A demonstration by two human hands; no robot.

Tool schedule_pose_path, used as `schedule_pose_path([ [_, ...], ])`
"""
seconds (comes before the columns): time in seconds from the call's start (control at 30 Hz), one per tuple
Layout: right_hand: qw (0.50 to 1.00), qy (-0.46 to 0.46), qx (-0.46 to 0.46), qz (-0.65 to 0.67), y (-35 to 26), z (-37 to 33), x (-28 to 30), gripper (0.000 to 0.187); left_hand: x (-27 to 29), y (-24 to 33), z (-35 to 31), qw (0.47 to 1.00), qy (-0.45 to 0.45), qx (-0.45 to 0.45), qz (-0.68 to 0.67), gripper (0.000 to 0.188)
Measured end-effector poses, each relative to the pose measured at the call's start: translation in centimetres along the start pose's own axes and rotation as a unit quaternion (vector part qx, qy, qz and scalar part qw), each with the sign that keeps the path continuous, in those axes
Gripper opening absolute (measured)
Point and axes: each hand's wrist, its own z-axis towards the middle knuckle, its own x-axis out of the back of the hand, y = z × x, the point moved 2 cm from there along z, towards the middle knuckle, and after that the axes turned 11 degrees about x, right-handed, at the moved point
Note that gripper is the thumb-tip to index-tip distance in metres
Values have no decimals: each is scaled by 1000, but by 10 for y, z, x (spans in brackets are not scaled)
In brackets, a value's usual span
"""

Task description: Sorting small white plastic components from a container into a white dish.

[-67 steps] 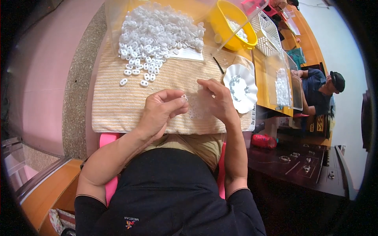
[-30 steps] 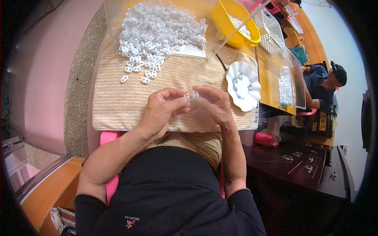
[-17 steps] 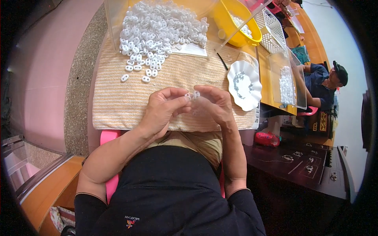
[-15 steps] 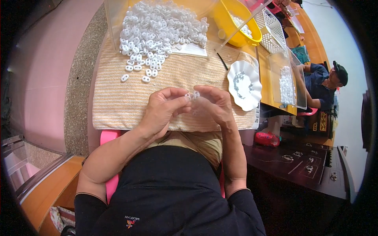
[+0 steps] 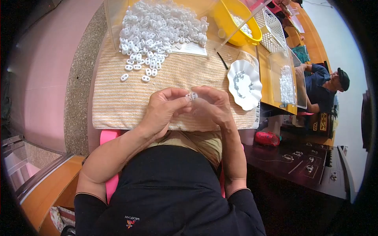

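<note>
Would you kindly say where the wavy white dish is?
In the head view, the dish is near the right edge of the towel, right of the right hand.

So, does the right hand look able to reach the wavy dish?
Likely yes: only striped towel shows between the right hand and the wavy dish, though that hand holds a white piece.

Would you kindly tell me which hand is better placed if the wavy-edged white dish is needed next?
Probably the right hand: the wavy-edged white dish lies just to its right, while the left hand is farther away. Both hold small white pieces, though.
</note>
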Motion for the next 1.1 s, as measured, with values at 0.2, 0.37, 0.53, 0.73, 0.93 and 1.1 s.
schedule_pose_path([
  [0.2, 1000, -4, 14, 3, 1, 0, -1, 29, -1, 0, -1, 1000, -4, 6, 12, 15],
  [0.37, 999, 5, -16, 32, -3, 0, -2, 28, -2, 1, -1, 1000, -14, 5, 10, 16],
  [0.53, 999, 14, -12, 27, -4, 0, -3, 26, -1, 0, -2, 1000, -13, 6, 14, 16],
  [0.73, 999, 24, -23, 39, -4, -2, -2, 25, -1, -1, -1, 1000, -24, 12, 4, 16],
  [0.93, 997, 27, -37, 60, -4, -3, -3, 25, -1, -1, -3, 1000, -6, 19, 3, 16],
  [1.1, 999, 21, -19, 38, 0, -5, -1, 26, -2, -1, -5, 999, 2, 28, 25, 17],
])
